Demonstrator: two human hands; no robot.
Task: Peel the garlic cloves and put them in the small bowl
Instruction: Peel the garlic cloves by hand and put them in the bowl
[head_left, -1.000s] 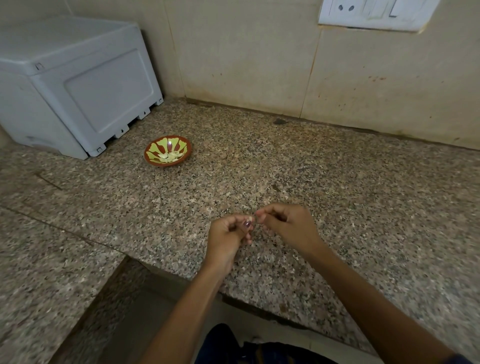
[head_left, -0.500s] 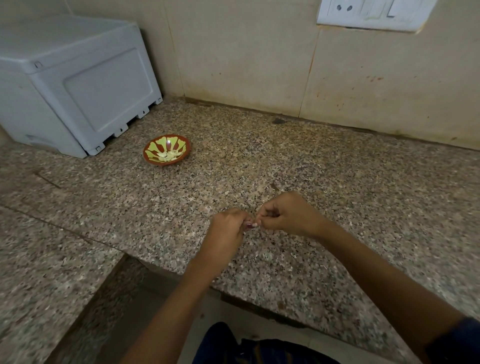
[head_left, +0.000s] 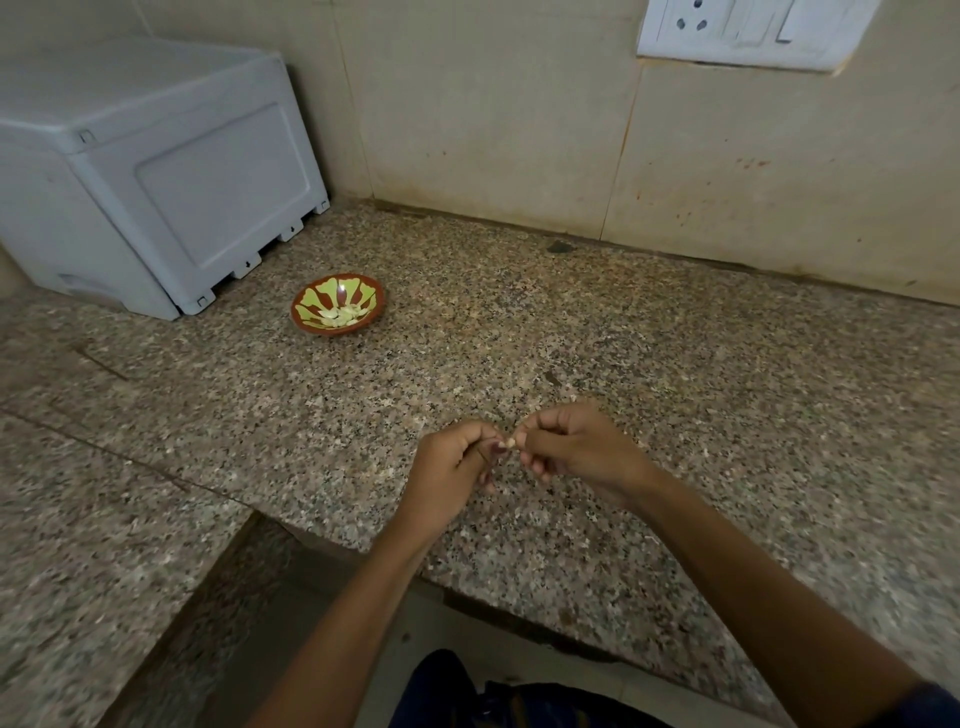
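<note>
Right hand (head_left: 576, 449) lowered, both pinching garlic clove (head_left: 510, 443).

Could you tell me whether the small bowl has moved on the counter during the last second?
No. The small bowl sits at the same spot beside the grey box's front corner.

Both hands were held close together above the granite bench (head_left: 675, 374). The left hand (head_left: 452, 467) and the right hand (head_left: 576, 447) pinched 1 small pale garlic clove (head_left: 510, 442) between their fingertips. Well apart, further back on the left, the small bowl (head_left: 338, 304) stood on the bench with peeled cloves inside. A grey plastic box (head_left: 156, 171) was just beside it, against the wall.
</note>
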